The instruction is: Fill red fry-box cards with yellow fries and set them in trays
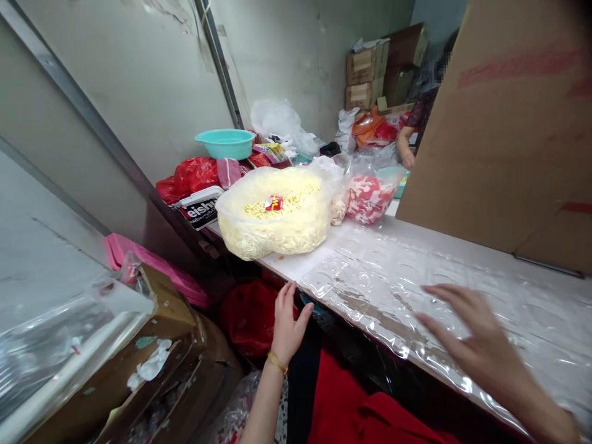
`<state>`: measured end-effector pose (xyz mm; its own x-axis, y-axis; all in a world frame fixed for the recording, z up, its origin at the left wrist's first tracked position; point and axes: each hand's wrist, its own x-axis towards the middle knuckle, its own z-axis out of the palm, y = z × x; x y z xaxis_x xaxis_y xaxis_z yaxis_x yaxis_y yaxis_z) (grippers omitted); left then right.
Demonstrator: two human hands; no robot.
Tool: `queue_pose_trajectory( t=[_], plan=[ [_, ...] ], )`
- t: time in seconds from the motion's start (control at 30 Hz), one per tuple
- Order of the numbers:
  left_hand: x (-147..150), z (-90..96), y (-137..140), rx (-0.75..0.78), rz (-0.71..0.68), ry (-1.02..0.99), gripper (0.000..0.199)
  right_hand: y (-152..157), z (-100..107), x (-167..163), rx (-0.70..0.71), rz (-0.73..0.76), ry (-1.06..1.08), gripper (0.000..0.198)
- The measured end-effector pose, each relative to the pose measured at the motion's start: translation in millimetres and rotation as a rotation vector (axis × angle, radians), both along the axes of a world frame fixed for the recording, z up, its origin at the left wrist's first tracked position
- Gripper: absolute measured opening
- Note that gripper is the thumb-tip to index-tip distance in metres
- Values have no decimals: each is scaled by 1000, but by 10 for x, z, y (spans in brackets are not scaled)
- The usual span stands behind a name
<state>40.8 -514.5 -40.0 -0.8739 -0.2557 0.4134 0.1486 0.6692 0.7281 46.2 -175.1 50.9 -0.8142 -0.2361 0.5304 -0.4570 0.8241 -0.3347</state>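
Note:
Clear plastic trays with shallow moulded hollows (pixel 370 277) lie spread along the white table. Over them hovers my right hand (pixel 476 333), fingers apart and holding nothing. My left hand (pixel 287 324), with a yellow bracelet at the wrist, is at the table's front edge, its fingers stretched out with nothing in them. Beyond it stands a large open plastic bag of small pale yellow pieces (pixel 272 228), with a red and yellow packet (pixel 274 203) on top. To its right is a clear bag of pink and white pieces (pixel 370 198), beside a smaller bag of pale pieces (pixel 339 208).
A tall cardboard sheet or box side (pixel 499 135) blocks the right rear. A turquoise basin (pixel 226 143) and red plastic bags (pixel 197 177) sit at the back left. An open cardboard box (pixel 180 314) stands at lower left. Behind the cardboard, another person's arm (pixel 406 148) shows.

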Motion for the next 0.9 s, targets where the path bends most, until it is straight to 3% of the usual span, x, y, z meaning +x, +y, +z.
queue_pose_trajectory(
  t=[0.1, 0.17, 0.3, 0.4, 0.5, 0.6, 0.7, 0.8, 0.9],
  plan=[
    [-296, -377, 137, -53, 0, -175, 60, -320, -500, -154, 167, 134, -132, 56],
    [-412, -498, 250, -42, 20, -257, 65, -462, -819, -147, 284, 199, -154, 67],
    [-451, -514, 526, 15, -22, -326, 72, -496, -1229, -59, 373, 217, -157, 73],
    [-363, -473, 713, 59, -88, -338, 70, -346, -1407, -69, 381, 196, -132, 64],
    [-310, -460, 733, 95, -106, -313, 64, -150, -1541, -109, 393, 167, -101, 57],
    [-436, -448, 468, 91, -13, -200, 57, -1, -1601, -107, 394, 141, -62, 57],
    [-747, -401, -17, -5, 152, -121, 47, 71, -1577, -62, 393, 143, -41, 64],
    [-1108, -333, -491, -173, 314, -259, 35, 114, -1543, -21, 382, 153, -22, 66],
    [-1404, -294, -775, -252, 414, -376, 28, 194, -1580, -11, 344, 147, 14, 66]
  ],
)
